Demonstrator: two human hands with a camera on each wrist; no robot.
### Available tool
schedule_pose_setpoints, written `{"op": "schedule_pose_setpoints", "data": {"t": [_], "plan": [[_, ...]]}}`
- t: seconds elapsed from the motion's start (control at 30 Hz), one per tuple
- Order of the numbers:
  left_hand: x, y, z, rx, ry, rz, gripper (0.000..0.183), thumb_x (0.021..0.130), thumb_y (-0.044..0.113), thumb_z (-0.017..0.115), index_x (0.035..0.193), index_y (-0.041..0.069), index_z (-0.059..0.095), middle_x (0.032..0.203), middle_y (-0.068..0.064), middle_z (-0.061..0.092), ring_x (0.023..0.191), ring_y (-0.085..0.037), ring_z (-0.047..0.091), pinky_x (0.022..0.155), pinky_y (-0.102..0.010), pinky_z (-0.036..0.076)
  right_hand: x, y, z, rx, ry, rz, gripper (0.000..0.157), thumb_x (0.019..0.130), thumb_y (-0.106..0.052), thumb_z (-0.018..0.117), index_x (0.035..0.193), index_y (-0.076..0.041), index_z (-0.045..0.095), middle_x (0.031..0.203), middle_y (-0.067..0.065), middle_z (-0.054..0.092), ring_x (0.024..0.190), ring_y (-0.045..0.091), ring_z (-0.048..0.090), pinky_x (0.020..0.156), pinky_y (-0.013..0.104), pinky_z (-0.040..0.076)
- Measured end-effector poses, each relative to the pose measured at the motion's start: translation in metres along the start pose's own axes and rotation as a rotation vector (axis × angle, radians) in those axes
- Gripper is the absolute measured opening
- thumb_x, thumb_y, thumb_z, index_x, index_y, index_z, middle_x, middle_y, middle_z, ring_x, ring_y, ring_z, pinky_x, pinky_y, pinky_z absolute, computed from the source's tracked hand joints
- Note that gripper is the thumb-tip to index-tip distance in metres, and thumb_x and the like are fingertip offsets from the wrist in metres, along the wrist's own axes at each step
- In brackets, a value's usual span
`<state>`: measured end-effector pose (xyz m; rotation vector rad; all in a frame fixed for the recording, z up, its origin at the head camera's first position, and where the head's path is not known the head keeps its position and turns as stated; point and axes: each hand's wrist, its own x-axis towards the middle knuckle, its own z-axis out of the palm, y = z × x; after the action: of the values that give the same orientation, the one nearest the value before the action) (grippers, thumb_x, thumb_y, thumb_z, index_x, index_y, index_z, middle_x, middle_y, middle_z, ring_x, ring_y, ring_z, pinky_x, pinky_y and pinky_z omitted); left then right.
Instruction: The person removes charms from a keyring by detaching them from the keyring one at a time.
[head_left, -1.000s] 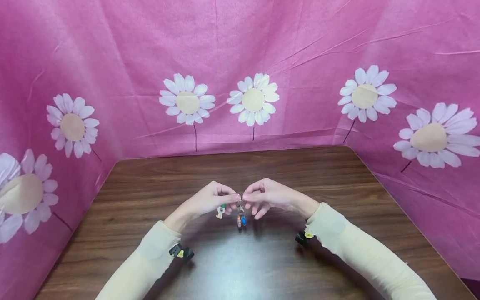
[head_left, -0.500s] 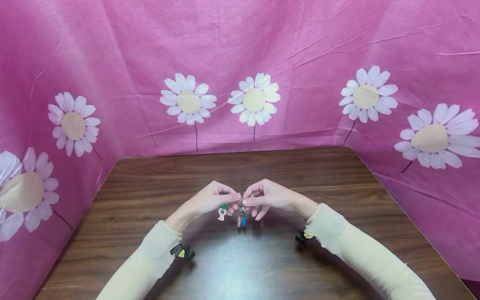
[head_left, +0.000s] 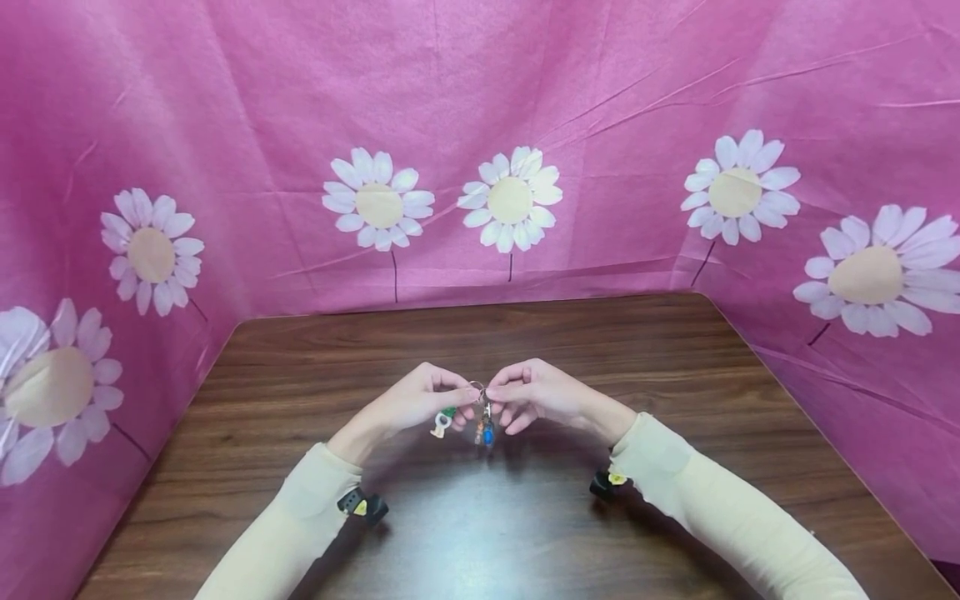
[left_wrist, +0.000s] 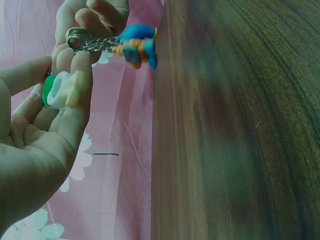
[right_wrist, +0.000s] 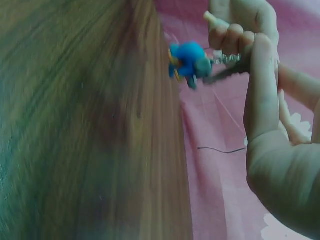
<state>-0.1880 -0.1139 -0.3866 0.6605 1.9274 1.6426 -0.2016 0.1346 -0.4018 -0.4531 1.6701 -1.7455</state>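
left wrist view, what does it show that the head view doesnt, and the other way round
Left wrist view only: the palm side of the left hand.

Head view only: the left sleeve, the right sleeve and the black wrist devices.

Both: the two hands with the metal ring at their fingertips, the green-and-white charm, the blue charm, the orange charm, the wood-grain table and the pink flowered cloth.
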Motion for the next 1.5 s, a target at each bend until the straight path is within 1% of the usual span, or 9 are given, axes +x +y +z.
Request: {"op": "schedule_pose_setpoints", "data": {"t": [0.13, 0.27, 0.4, 0.53, 0.73, 1.0, 1.23, 1.4, 1.5], "plan": [[0.0, -0.001, -0.002, -0.031, 0.003, -0.001, 0.023, 0.101, 0.012, 0.064, 0.102, -0.01, 0.071, 0.085, -0.02, 0.069, 0.07, -0.017, 0.067, 0.075, -0.053, 0.062, 0.001, 0.0, 0.002, 0.109, 0.032, 0.018, 0.011, 0.099, -0.012, 0.065, 0.105, -0.004, 0.068, 0.086, 0.007, 0.069, 0.07, 0.015, 0.068, 0.068, 0.033, 0.063], [0.001, -0.003, -0.002, -0.019, 0.02, -0.016, 0.024, 0.1, 0.013, 0.065, 0.101, -0.01, 0.071, 0.083, -0.018, 0.069, 0.069, -0.016, 0.067, 0.077, -0.057, 0.061, 0.0, -0.001, 0.0, 0.15, 0.04, 0.027, 0.01, 0.1, -0.012, 0.063, 0.105, -0.004, 0.066, 0.087, 0.008, 0.07, 0.071, 0.014, 0.068, 0.068, 0.033, 0.063], [0.004, -0.004, -0.001, -0.002, 0.037, -0.017, 0.026, 0.101, 0.015, 0.064, 0.1, -0.01, 0.072, 0.081, -0.018, 0.069, 0.067, -0.015, 0.066, 0.075, -0.056, 0.061, -0.003, -0.002, -0.002, 0.123, -0.001, 0.037, 0.011, 0.101, -0.014, 0.062, 0.105, -0.006, 0.068, 0.088, 0.008, 0.072, 0.07, 0.015, 0.069, 0.068, 0.035, 0.064], [0.006, -0.002, 0.0, 0.008, 0.034, 0.005, 0.024, 0.102, 0.013, 0.063, 0.098, -0.009, 0.072, 0.079, -0.016, 0.069, 0.066, -0.015, 0.066, 0.071, -0.048, 0.063, -0.005, -0.007, -0.005, 0.048, -0.064, 0.04, 0.013, 0.101, -0.017, 0.063, 0.105, -0.006, 0.069, 0.088, 0.01, 0.07, 0.067, 0.015, 0.067, 0.066, 0.038, 0.064], [0.005, 0.001, 0.002, 0.055, 0.013, 0.014, 0.031, 0.102, 0.018, 0.063, 0.102, -0.012, 0.071, 0.088, -0.034, 0.066, 0.067, -0.017, 0.067, 0.074, -0.06, 0.059, -0.005, -0.012, -0.008, -0.041, -0.099, 0.053, 0.019, 0.1, -0.02, 0.064, 0.107, -0.002, 0.068, 0.087, 0.015, 0.066, 0.063, 0.015, 0.063, 0.062, 0.039, 0.064], [0.007, 0.0, 0.004, 0.026, 0.011, -0.002, 0.032, 0.102, 0.019, 0.063, 0.102, -0.012, 0.071, 0.085, -0.027, 0.068, 0.068, -0.017, 0.066, 0.077, -0.059, 0.06, -0.005, -0.009, -0.009, -0.03, -0.104, 0.022, 0.019, 0.1, -0.019, 0.065, 0.107, -0.002, 0.068, 0.085, 0.011, 0.066, 0.064, 0.015, 0.063, 0.064, 0.039, 0.064], [0.006, -0.001, 0.004, 0.011, 0.003, -0.007, 0.032, 0.102, 0.019, 0.064, 0.102, -0.013, 0.07, 0.082, -0.02, 0.069, 0.068, -0.016, 0.066, 0.075, -0.056, 0.061, -0.006, -0.004, -0.008, 0.028, -0.082, -0.008, 0.013, 0.102, -0.016, 0.062, 0.105, -0.005, 0.068, 0.085, 0.007, 0.065, 0.065, 0.012, 0.062, 0.067, 0.036, 0.064], [0.006, -0.002, 0.003, 0.013, 0.015, -0.005, 0.027, 0.101, 0.016, 0.064, 0.1, -0.01, 0.072, 0.085, -0.028, 0.067, 0.067, -0.016, 0.067, 0.074, -0.059, 0.06, -0.006, -0.003, -0.007, 0.067, -0.046, -0.004, 0.011, 0.102, -0.015, 0.061, 0.104, -0.007, 0.068, 0.084, 0.005, 0.065, 0.064, 0.012, 0.062, 0.066, 0.035, 0.064], [0.006, -0.002, 0.002, 0.026, 0.016, -0.004, 0.026, 0.101, 0.016, 0.064, 0.101, -0.008, 0.072, 0.085, -0.029, 0.067, 0.067, -0.016, 0.067, 0.073, -0.056, 0.061, -0.006, -0.005, -0.007, 0.033, -0.062, 0.014, 0.013, 0.101, -0.016, 0.062, 0.105, -0.005, 0.069, 0.083, 0.007, 0.065, 0.062, 0.013, 0.062, 0.063, 0.036, 0.063]]}}
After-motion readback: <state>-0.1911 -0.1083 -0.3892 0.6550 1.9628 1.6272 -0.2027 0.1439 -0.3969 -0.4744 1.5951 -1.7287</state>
